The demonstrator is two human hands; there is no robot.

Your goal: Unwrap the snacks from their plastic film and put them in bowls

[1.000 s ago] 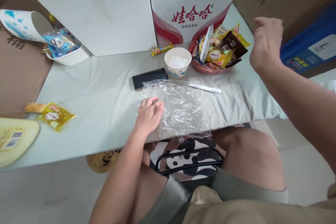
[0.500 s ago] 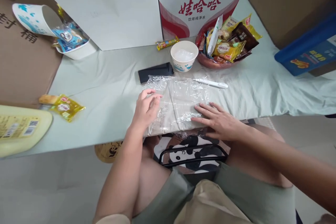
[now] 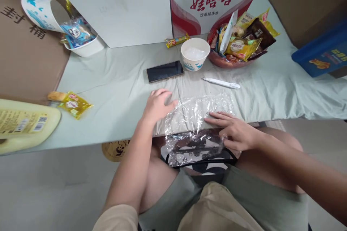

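Observation:
A clear, crinkled plastic sheet [image 3: 195, 126] lies partly on the table, with its near part hanging over the front edge above my lap. My right hand [image 3: 234, 130] rests on the sheet's right side, some fingers stretched flat across it and the thumb side near the table edge. By the upper left corner of the sheet is my left hand [image 3: 159, 106], fingers loosely bent and thumb apart, with nothing visible in it. Beyond the sheet lie a white craft knife [image 3: 222, 83] and a dark phone [image 3: 165, 71].
A paper bowl [image 3: 195, 53] with clear plastic inside stands beside a basket [image 3: 230, 61] of wrapped snacks. White boxes [image 3: 116, 11] line the back. On the left are a snack packet [image 3: 76, 105], a yellowish bottle [image 3: 27, 124] and a tipped paper bucket [image 3: 40, 14]; a blue container [image 3: 320, 56] stands right.
The plastic sheet has slid toward me, away from the phone and knife, and more of it hangs over the edge. My left hand has lifted slightly off it. The view has shifted a little.

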